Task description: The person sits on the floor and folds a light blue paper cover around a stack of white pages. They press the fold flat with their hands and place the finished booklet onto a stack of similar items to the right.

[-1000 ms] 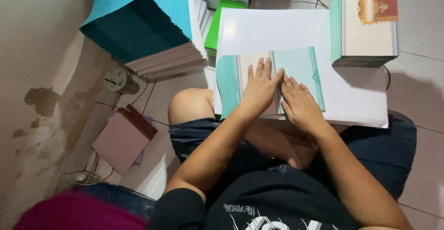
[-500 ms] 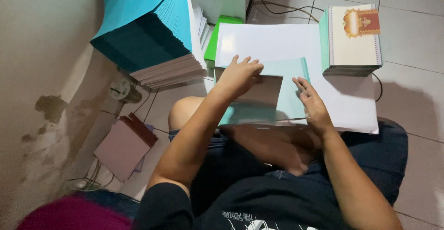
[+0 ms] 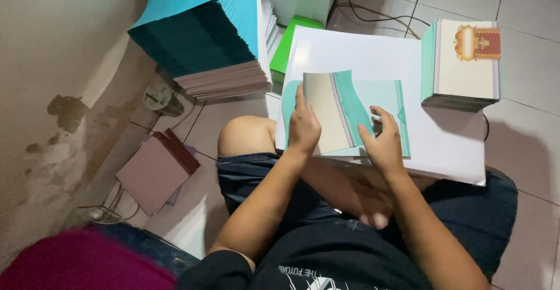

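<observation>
A: Any room around that board?

B: Bare white board (image 3: pixel 449 150) right of my right hand (image 3: pixel 385 144). Printed card stack (image 3: pixel 466 62) blocks the far right corner, teal paper pile (image 3: pixel 204 33) walls the left.

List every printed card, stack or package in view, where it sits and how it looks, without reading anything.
Folded card: on the white board over the lap, under the left hand and right hand; teal and cream.
Card stack: right of it; cream faces, red-gold emblem, teal edges.
Tall sheet pile: upper left; teal over white.
Green package: behind the board.
</observation>
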